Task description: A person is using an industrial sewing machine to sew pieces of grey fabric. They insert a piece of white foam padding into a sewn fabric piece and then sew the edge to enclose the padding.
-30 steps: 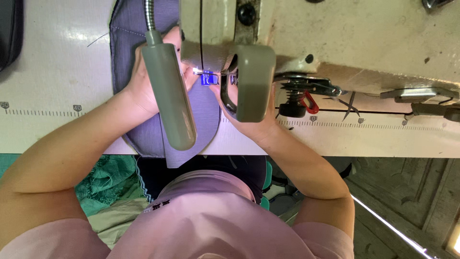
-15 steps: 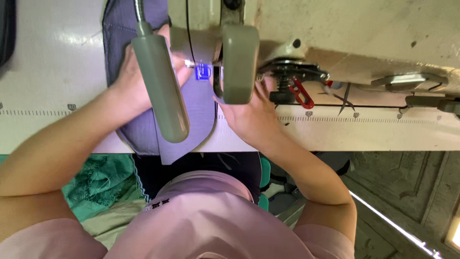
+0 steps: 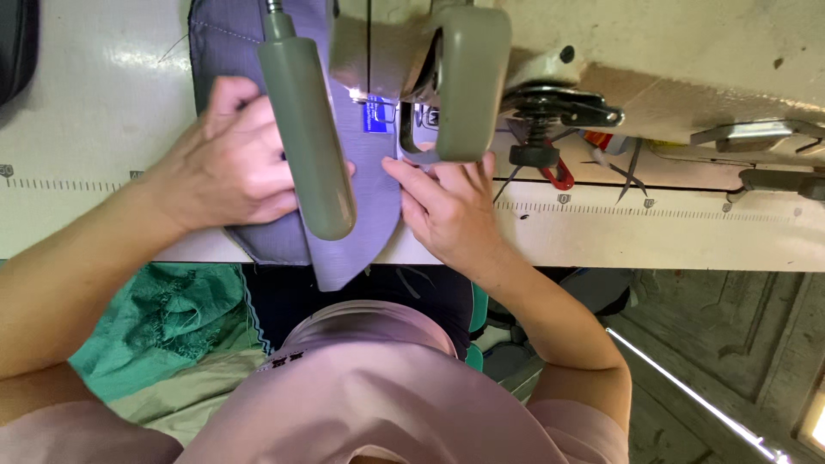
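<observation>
A grey-violet piece of fabric (image 3: pixel 365 180) lies flat on the pale counter (image 3: pixel 103 112) under the head of the sewing machine (image 3: pixel 464 77), one narrow end hanging over the counter's near edge. A stitched seam runs along its far left border. A small blue label (image 3: pixel 375 116) sits on the fabric just left of the machine's needle area, lit brightly; whether it is already sewn down cannot be told. The left hand (image 3: pixel 228 159) presses flat on the fabric left of the machine; the right hand (image 3: pixel 443 202) touches its right edge with the fingertips.
</observation>
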